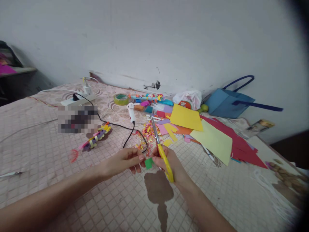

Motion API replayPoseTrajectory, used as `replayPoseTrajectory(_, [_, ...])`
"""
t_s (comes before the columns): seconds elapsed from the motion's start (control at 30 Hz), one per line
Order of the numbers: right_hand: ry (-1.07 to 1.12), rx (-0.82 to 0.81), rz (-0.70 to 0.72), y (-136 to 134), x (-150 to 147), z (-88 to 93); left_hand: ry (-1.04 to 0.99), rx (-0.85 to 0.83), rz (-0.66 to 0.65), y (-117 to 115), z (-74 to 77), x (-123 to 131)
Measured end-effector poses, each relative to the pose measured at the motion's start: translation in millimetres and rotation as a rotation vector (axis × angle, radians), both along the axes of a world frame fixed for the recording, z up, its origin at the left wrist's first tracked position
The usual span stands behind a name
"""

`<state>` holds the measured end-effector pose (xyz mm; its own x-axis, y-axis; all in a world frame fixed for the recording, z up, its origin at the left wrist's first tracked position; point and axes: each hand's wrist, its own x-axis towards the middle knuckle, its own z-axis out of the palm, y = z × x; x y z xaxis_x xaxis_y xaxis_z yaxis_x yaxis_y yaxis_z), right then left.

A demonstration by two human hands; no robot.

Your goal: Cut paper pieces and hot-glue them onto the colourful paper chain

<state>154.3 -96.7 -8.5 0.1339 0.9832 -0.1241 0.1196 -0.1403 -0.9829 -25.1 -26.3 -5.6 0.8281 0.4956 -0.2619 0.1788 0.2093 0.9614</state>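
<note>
A small piece of green paper (148, 163) is held up between my two hands above the table. My left hand (129, 161) has its fingers curled, with the fingertips at the paper's left edge. On the paper's right side is the thumb of my right hand (170, 161), which also grips a pair of scissors (164, 161) with yellow handles. The metal blades point away from me, towards scattered paper bits (151, 130). A white glue gun (131, 113) with a black cord lies just beyond my hands. My palm hides part of the scissor handles.
Sheets of yellow paper (185, 117), pale yellow paper (214, 138) and red paper (238, 141) overlap on the right. A blue bag (229, 102) stands by the wall. Left are a decorated colourful stick (96, 138) and a power strip (78, 99); a tape roll (121, 99) sits behind.
</note>
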Motion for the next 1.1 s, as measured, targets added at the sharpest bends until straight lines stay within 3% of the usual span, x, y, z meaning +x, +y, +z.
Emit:
replayPoseTrajectory(0.8, [0.041, -0.028, -0.012, -3, -1, -2.9, -0.014, 0.032, 0.027, -3, -9.4, 4])
replayPoseTrajectory(1.1, [0.184, 0.072, 0.027, -7, 8, -15.9, -0.073, -0.015, 0.255, 13, 3.1, -3])
